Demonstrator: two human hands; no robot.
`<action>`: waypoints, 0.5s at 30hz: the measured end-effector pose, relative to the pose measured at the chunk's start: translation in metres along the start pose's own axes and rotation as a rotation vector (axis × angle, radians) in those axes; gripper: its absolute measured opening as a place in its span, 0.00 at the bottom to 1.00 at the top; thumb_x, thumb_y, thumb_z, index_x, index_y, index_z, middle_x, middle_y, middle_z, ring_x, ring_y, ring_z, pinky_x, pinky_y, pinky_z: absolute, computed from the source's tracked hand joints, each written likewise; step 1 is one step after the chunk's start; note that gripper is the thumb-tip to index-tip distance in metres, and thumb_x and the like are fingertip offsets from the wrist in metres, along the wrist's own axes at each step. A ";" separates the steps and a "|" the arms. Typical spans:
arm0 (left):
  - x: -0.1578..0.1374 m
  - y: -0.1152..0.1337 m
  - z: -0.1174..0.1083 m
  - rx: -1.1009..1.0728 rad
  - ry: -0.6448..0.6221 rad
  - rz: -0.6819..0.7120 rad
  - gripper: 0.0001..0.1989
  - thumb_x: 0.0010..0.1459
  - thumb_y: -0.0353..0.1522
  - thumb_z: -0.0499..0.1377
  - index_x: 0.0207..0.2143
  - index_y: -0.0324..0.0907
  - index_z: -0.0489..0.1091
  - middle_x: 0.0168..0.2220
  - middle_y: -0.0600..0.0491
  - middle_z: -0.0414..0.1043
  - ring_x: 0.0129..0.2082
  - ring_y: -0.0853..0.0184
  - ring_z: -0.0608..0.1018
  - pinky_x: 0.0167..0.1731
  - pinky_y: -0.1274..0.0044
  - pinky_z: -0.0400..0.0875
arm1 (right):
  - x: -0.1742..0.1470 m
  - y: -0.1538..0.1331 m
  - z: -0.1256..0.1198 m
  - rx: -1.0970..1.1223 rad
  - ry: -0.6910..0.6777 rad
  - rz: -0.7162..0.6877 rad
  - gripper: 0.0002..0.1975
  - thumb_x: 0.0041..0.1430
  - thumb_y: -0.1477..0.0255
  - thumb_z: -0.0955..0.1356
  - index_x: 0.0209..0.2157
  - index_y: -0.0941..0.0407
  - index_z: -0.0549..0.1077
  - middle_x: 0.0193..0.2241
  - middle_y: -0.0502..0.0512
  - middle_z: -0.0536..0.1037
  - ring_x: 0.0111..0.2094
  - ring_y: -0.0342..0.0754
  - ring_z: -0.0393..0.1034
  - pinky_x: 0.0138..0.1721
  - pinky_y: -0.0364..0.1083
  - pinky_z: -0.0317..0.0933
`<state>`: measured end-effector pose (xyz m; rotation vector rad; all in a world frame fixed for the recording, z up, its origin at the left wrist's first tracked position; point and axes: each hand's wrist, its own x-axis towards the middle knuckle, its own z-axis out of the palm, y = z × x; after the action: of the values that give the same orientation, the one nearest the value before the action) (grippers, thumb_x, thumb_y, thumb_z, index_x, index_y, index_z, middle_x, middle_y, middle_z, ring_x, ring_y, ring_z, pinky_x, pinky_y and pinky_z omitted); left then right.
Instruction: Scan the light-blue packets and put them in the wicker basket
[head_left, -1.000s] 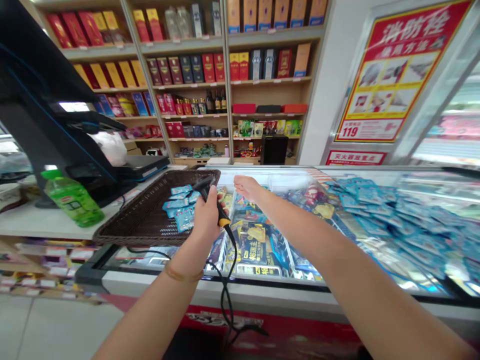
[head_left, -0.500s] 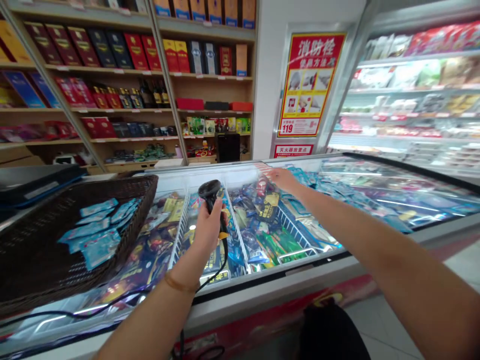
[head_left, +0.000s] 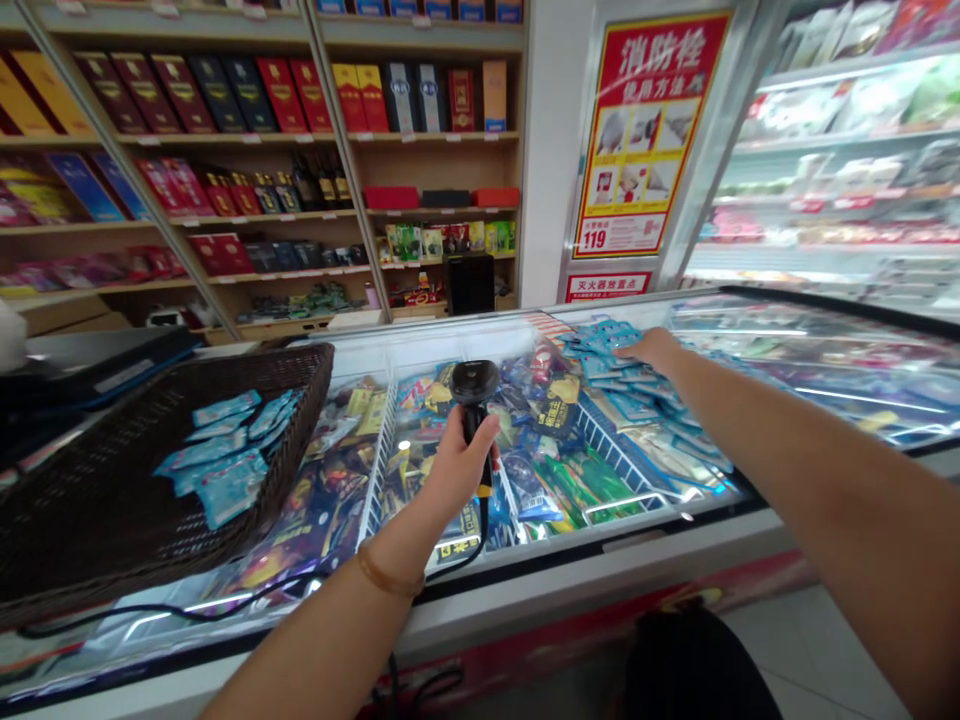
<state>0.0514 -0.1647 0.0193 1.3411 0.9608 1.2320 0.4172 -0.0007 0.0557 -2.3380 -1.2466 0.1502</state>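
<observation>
My left hand (head_left: 466, 450) is wrapped round the handle of a black barcode scanner (head_left: 475, 385), holding it upright above the glass-topped freezer (head_left: 442, 335). The scanner's cord drops from the handle past my wrist. Over at the right, my right hand (head_left: 654, 348) reaches onto a heap of small blue packets (head_left: 600, 365). Its fingers stretch left and touch the heap; their tips are partly hidden. More blue packets (head_left: 229, 470) lie in a dark brown woven basket (head_left: 322, 385) at the left.
White wire baskets (head_left: 386, 450) and bagged goods (head_left: 585, 480) show beneath the glass. The black cord (head_left: 187, 608) runs along the front edge. A black device (head_left: 112, 370) stands behind the basket. Stocked shelves (head_left: 442, 135) and a red notice (head_left: 652, 130) fill the back.
My right hand has moved right, from beside the striped piece onto the blue packet heap. My left hand has shifted right with the scanner, now more upright. The view has turned slightly left and down.
</observation>
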 end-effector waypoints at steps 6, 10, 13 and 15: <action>0.001 0.004 0.001 -0.022 -0.001 -0.004 0.24 0.53 0.51 0.64 0.38 0.45 0.59 0.20 0.60 0.67 0.17 0.71 0.69 0.20 0.79 0.63 | -0.016 -0.036 0.008 0.342 0.053 -0.046 0.08 0.64 0.77 0.65 0.39 0.64 0.76 0.42 0.73 0.78 0.46 0.55 0.74 0.45 0.51 0.63; 0.002 0.001 0.000 -0.013 -0.021 0.006 0.23 0.54 0.50 0.64 0.38 0.45 0.59 0.20 0.60 0.67 0.17 0.72 0.69 0.20 0.79 0.62 | -0.052 -0.075 0.045 0.625 -0.083 -0.104 0.07 0.65 0.75 0.64 0.39 0.56 0.74 0.30 0.58 0.79 0.30 0.47 0.74 0.36 0.48 0.69; 0.003 -0.001 -0.002 -0.016 -0.015 0.017 0.24 0.53 0.52 0.63 0.38 0.45 0.59 0.19 0.61 0.67 0.16 0.72 0.69 0.19 0.79 0.62 | -0.085 -0.099 0.077 0.950 -0.253 -0.156 0.05 0.63 0.74 0.65 0.34 0.54 0.73 0.27 0.53 0.79 0.29 0.47 0.74 0.35 0.47 0.70; 0.003 -0.002 -0.003 -0.023 -0.004 0.020 0.25 0.53 0.53 0.63 0.38 0.44 0.60 0.19 0.61 0.67 0.16 0.72 0.69 0.19 0.79 0.62 | -0.103 -0.107 0.094 1.040 -0.297 -0.172 0.04 0.61 0.70 0.66 0.33 0.54 0.72 0.26 0.51 0.78 0.29 0.47 0.74 0.34 0.46 0.69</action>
<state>0.0492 -0.1611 0.0171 1.3375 0.9298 1.2515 0.2474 0.0003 0.0098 -1.3283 -1.0945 0.8766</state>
